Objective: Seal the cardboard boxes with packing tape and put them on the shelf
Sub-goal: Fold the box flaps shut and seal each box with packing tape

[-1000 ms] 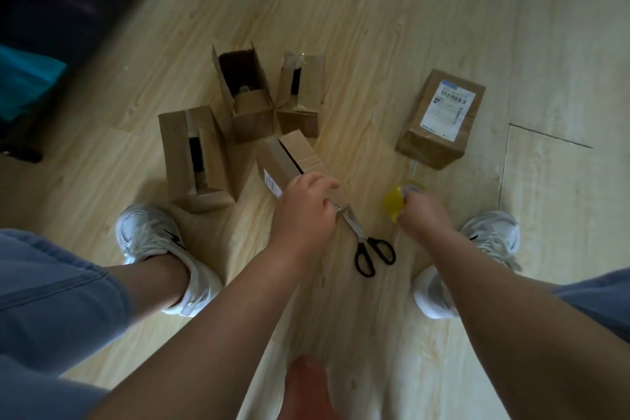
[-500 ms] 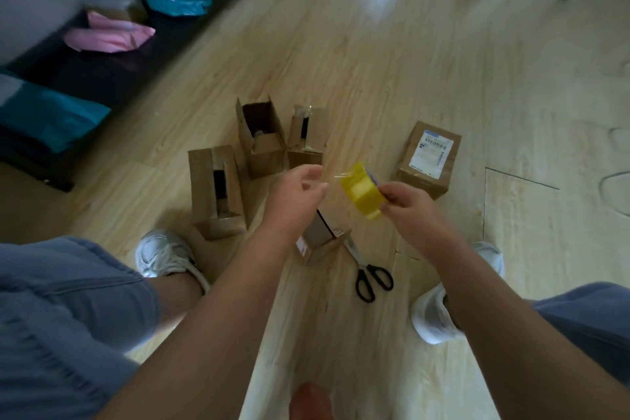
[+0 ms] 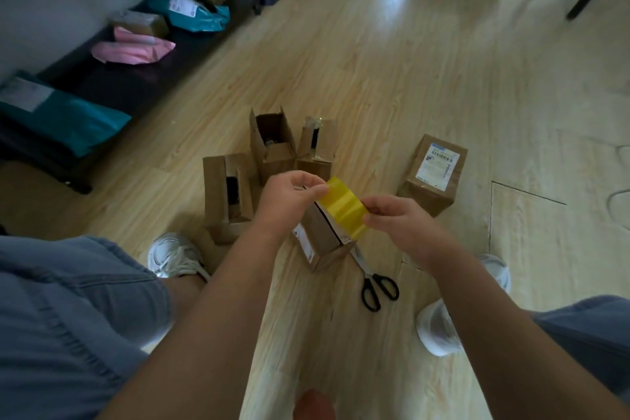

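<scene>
Evidently, the yellow translucent packing tape (image 3: pixel 342 206) was pinched taut between left hand (image 3: pixel 286 201) and right hand (image 3: pixel 402 225) above the brown cardboard box (image 3: pixel 318 235) on the floor (image 3: pixel 426 95), and was judged best centred over its seam.

Scissors (image 3: pixel 379 286): one pair. Tape roll (image 3: pixel 344 206): one, just beyond the scissors. Cardboard boxes (image 3: pixel 213 187) on the floor beyond the scissors: five, one labelled. Far left of the scissors, on the shelf (image 3: pixel 136 78): two more boxes, three mailers (image 3: pixel 133 48).
</scene>
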Demonstrator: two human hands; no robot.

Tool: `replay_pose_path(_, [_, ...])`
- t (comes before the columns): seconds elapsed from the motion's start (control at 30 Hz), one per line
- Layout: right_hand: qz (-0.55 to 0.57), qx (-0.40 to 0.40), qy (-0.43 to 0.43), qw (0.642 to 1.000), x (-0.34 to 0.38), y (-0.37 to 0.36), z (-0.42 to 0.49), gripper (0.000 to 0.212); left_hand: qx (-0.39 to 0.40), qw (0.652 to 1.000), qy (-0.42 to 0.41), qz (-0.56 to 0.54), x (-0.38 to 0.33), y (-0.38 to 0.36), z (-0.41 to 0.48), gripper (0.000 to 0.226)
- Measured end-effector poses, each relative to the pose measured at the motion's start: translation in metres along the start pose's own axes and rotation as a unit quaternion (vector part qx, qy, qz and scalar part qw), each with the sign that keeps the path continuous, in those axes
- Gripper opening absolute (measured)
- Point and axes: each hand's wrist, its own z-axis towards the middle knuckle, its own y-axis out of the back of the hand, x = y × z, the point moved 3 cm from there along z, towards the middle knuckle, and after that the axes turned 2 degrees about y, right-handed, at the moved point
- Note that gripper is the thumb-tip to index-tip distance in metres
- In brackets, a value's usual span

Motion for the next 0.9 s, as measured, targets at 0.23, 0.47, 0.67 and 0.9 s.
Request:
replay_pose_path(0.23, [0.015,0.036,-0.003,0.999,0.0,0.002,0.0,0.026,-0.012,1.0,0.006,0.014,0.003,-0.002,0.002,0.019])
replay_pose_path(0.47, [0.008,0.074,-0.018,0.997,-0.011,-0.004,0.005,0.029,-0.036,0.997,0.063,0.013,0.012,-0.001,0.006,0.039])
replay_pose_path(0.67, [0.028,0.062,-0.02,0.997,-0.014,-0.001,0.007,0.026,0.046,0.994,0.084,-0.051,0.017,0.001,0.004,0.024])
replay_pose_path(0.9, [-0.017,0.048,-0.05,0.997,-0.018,-0.015,0.01,0.017,0.004,0.993,0.099,-0.058,0.026,0.0,0.008,0.021])
